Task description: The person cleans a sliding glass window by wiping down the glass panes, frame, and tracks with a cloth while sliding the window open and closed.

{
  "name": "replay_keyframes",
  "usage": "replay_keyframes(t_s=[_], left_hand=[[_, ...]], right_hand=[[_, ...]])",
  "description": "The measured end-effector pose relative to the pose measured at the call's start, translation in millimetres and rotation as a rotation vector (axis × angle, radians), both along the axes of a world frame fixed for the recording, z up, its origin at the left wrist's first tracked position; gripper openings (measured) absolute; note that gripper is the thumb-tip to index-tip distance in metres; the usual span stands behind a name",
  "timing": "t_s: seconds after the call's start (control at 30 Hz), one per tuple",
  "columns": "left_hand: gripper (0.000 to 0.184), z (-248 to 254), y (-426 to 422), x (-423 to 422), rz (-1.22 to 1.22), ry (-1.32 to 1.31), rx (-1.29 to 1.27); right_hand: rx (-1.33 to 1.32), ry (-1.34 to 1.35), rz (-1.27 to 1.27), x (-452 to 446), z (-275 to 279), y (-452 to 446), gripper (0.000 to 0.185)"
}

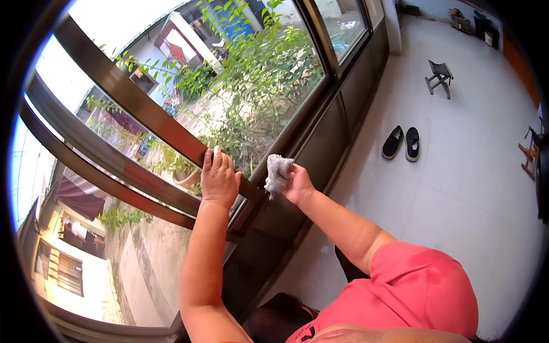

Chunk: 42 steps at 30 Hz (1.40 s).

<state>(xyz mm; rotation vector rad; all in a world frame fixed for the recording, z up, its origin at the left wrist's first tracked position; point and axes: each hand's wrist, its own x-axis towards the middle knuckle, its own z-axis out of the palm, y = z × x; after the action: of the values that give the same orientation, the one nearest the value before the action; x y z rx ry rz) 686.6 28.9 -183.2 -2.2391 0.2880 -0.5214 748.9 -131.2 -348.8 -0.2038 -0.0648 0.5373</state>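
My left hand (pixel 220 178) rests on the brown window frame (pixel 166 128), its fingers laid over the upright bar near the sill. To its right, my right hand (pixel 298 184) grips a crumpled grey cloth (pixel 278 174) between thumb and fingers. The cloth hangs just above the dark sill, beside the lower edge of the glass; whether it touches the frame I cannot tell. Dark panels (pixel 314 157) run below the window.
A pair of black shoes (pixel 393 143) stands on the pale tiled floor (pixel 446 188). Farther back is a small folding stool (pixel 440 77). Another wooden item (pixel 532 151) is at the right edge. Green plants (pixel 257 74) grow outside the glass.
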Motion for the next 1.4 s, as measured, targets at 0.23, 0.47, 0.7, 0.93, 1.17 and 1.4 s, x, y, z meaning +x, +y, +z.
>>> replay_keyframes(t_s=[0.23, 0.47, 0.7, 0.93, 1.17, 1.4], left_hand=[[0.062, 4, 19, -48, 0.073, -0.038, -0.003], [0.074, 6, 32, -86, 0.206, -0.061, 0.045], [0.077, 6, 31, -95, 0.251, -0.026, 0.041], [0.057, -3, 25, -114, -0.053, -0.088, -0.284], [0.042, -123, -14, -170, -0.248, -0.285, -1.040], [0.042, -225, -13, -184, -0.071, -0.234, -1.289]], right_hand=[[-0.055, 0.022, -0.012, -9, 7, 0, 0.035], [-0.080, 0.043, -0.004, -21, 15, 7, 0.030], [-0.121, 0.075, -0.006, -33, 21, 12, 0.029], [0.040, 0.046, -0.075, -34, 29, 22, 0.033], [-0.293, -0.651, -0.691, -36, 51, 81, 0.053], [-0.823, -1.345, -1.392, -9, 106, 128, 0.052]])
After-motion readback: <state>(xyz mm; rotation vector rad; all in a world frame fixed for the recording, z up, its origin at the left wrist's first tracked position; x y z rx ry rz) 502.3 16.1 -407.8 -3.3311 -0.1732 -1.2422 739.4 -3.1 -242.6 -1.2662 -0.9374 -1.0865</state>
